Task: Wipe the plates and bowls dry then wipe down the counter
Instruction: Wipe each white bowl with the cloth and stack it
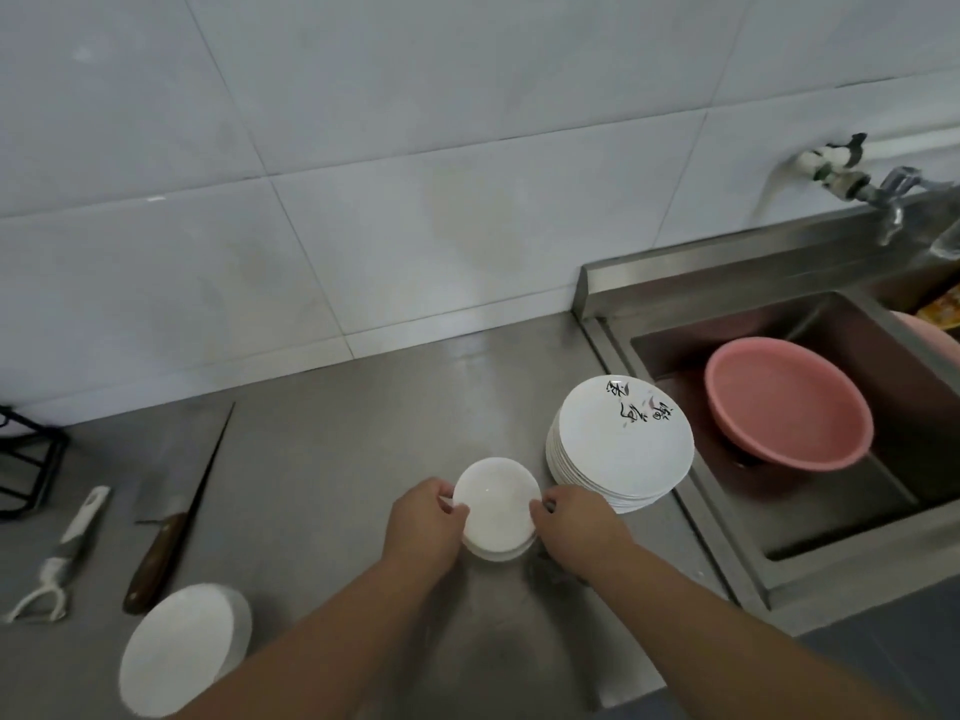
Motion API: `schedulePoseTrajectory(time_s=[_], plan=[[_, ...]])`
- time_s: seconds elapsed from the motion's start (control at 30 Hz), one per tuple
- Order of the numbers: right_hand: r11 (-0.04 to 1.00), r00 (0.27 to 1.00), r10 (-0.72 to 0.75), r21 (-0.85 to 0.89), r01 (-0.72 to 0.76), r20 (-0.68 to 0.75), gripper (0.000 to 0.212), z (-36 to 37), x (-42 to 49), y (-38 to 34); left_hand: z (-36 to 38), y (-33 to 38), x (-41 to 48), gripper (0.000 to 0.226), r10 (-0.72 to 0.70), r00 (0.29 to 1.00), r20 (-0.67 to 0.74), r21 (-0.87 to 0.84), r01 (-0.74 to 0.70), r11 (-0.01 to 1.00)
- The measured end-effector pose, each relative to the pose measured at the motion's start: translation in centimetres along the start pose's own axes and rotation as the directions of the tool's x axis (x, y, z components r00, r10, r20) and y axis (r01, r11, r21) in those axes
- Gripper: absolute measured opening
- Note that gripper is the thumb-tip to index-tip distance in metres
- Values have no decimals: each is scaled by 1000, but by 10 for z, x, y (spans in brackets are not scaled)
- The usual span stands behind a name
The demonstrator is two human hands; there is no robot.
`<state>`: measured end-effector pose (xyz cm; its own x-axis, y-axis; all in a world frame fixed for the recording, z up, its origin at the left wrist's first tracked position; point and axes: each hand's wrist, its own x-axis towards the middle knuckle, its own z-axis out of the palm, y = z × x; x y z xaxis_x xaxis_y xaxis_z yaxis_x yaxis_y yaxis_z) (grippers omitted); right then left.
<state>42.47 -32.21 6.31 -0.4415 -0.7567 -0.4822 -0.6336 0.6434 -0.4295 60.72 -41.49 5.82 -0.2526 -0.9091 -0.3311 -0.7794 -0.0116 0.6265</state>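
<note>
Your left hand point(423, 527) and right hand point(574, 527) each grip the rim of the white bowl stack point(496, 504) at lower centre (plate stack point(621, 449) just to its right) on the counter point(337, 459).

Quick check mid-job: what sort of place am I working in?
Probably a kitchen dishwashing station, maybe commercial: a stainless steel counter runs into a steel sink holding a pink basin, a wall tap above it, and a stack of white plates stands beside the sink.
</note>
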Motion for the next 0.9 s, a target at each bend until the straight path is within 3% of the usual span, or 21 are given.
schedulePoseTrajectory(time_s=[0.37, 0.63, 0.8, 0.9], plan=[[991, 993, -52, -120, 64, 106, 41, -3, 20, 5, 18, -6, 0, 19, 77, 995, -55, 191, -65, 980], [979, 991, -39, -194, 64, 129, 41, -5, 2, -2, 3, -24, -9, 47, 55, 998, -40, 233, -44, 971], [962, 987, -50, -257, 89, 154, 49, 1, -20, -31, -40, -66, -21, 38, 37, 998, -47, 247, -24, 969], [972, 981, -81, -202, 117, 178, 45, 16, -32, -63, -74, -103, -32, 34, 9, 996, -88, 241, 13, 971]])
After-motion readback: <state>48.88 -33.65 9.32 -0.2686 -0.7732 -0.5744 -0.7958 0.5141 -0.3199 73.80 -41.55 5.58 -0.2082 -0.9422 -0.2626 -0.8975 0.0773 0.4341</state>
